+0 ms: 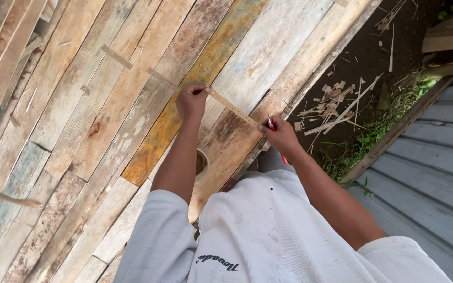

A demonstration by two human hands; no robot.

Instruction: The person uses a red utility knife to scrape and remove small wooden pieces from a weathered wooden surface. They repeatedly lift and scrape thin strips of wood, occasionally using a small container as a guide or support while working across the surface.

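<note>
My left hand [191,102] pinches 1 end of a thin wooden strip [232,107] on the plank platform [79,105]; my right hand [279,135] grips a red pencil [272,124] near the platform's right edge

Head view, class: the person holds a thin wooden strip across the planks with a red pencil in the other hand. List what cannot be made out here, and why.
- Red pencil tip: covered by the right hand.
- Any mark on the wooden strip: too small to see.
- Strip's left end: hidden in the left hand.
- Round container: mostly behind the left forearm; contents unclear.
- Planks: cut off by the frame edges.
</note>
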